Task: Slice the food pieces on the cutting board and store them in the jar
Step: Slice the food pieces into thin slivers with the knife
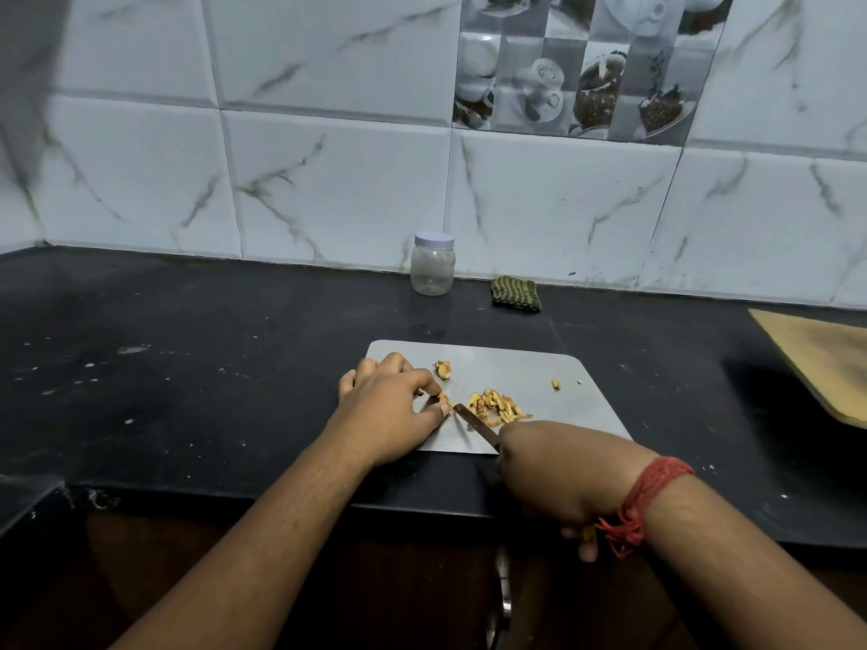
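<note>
A grey cutting board lies on the black counter. My left hand pinches a small yellow-brown food piece against the board's left part. My right hand grips a knife by its handle, with the blade tip right beside that piece. A pile of cut slices lies just right of the blade. One uncut chunk sits farther back, and a small bit lies to the right. The clear jar with a white lid on stands by the wall behind the board.
A folded green striped cloth lies right of the jar near the tiled wall. A tan wooden board sits at the counter's right edge. The counter's front edge runs under my forearms.
</note>
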